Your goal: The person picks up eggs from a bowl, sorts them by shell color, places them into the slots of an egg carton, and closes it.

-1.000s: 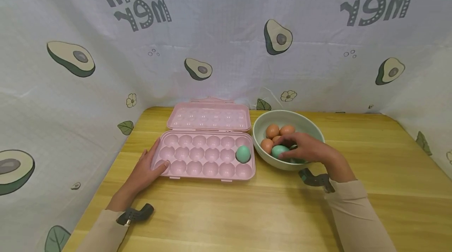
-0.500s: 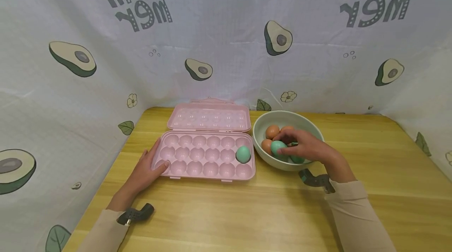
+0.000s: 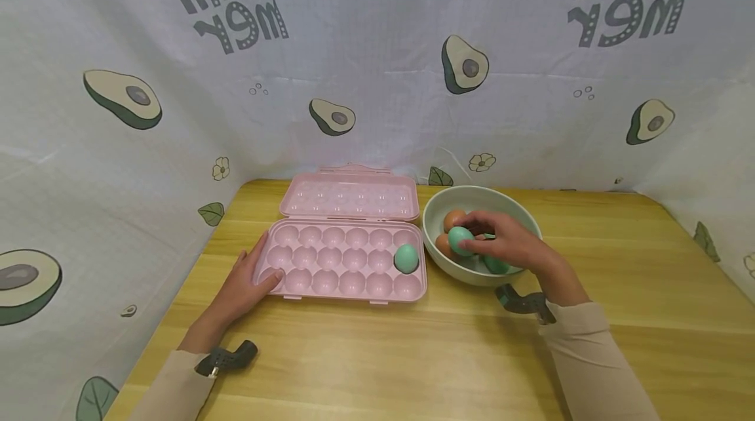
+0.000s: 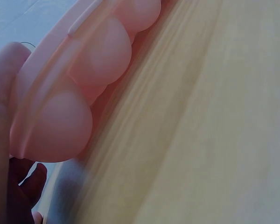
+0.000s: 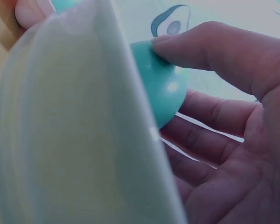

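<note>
The left hand grips the left end of the open pink egg carton; one turquoise egg sits in its right end, middle row. Farther right, over the pale green bowl, the right hand pinches a second turquoise egg. The step seems lifting it out; next calls, I judge, for a gentle pinch, safely above the rim.

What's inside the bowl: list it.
The bowl shows brown eggs and a green egg. The right hand and its pinched egg hide part of the inside; what lies beneath cannot be seen.
</note>
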Demonstrator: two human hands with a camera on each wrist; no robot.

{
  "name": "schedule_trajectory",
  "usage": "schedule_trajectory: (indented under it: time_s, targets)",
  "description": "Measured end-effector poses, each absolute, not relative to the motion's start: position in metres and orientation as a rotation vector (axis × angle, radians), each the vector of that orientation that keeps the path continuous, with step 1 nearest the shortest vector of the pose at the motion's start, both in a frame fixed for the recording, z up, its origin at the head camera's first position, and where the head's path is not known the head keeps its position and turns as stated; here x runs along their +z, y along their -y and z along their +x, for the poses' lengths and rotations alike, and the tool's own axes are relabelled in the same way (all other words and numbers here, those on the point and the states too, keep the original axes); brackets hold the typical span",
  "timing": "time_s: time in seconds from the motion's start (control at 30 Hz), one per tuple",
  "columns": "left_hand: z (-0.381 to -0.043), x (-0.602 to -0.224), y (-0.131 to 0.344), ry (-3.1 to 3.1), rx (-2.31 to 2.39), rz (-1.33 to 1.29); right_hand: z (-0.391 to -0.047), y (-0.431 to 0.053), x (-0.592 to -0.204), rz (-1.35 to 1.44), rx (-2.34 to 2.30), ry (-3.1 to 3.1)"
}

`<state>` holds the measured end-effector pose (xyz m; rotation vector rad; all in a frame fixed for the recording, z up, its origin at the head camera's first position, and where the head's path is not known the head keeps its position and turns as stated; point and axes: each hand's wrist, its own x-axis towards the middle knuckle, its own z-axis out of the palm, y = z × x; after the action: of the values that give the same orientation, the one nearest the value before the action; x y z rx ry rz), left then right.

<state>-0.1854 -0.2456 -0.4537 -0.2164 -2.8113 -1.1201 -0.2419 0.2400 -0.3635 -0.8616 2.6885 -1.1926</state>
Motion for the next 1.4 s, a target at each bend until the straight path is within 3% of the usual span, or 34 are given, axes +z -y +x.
schedule_trajectory:
  time_s: [1.4]
  targets:
    - [-0.185,-0.454,0.246,2.785,-1.122,-0.25,-0.244,-0.208,-0.36,-0.799,-1.511,-2.676]
